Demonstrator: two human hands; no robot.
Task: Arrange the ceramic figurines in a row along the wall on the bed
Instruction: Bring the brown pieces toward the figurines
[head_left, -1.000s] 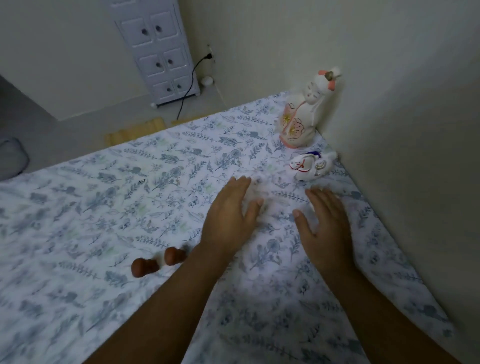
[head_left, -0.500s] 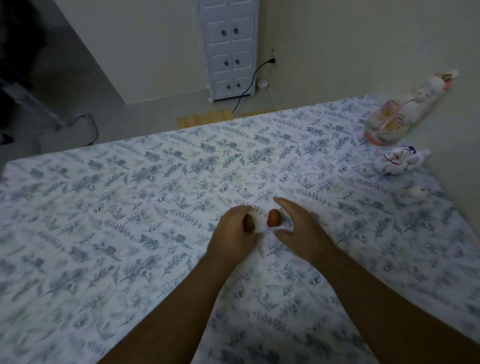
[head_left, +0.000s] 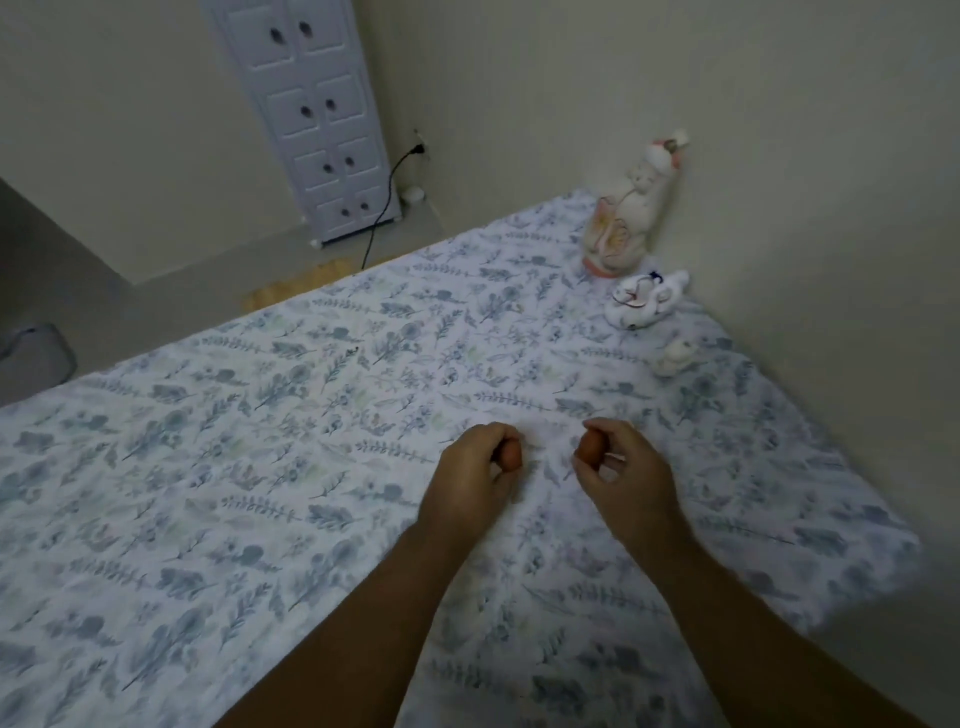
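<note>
Three white ceramic figurines stand in a line by the wall at the bed's far right: a tall one with pink trim (head_left: 626, 223), a low one with red and blue marks (head_left: 648, 300), and a tiny pale one (head_left: 674, 357). My left hand (head_left: 475, 475) is closed around a small brown figurine (head_left: 511, 456), of which only the rounded end shows. My right hand (head_left: 621, 470) grips a second brown figurine (head_left: 591, 448). Both hands hover just above the floral bedsheet (head_left: 260, 467), near the middle, well short of the wall.
The wall (head_left: 805, 208) runs along the bed's right side. Beyond the bed's far edge are a white drawer cabinet (head_left: 317, 119), a black cable (head_left: 382, 208) plugged into a socket, and a wooden mat (head_left: 296, 286) on the floor.
My hands left the spot near the wall, closed on the two brown figurines lying on the sheet, and now hold them apart. The tiny pale figurine now stands by the wall.
</note>
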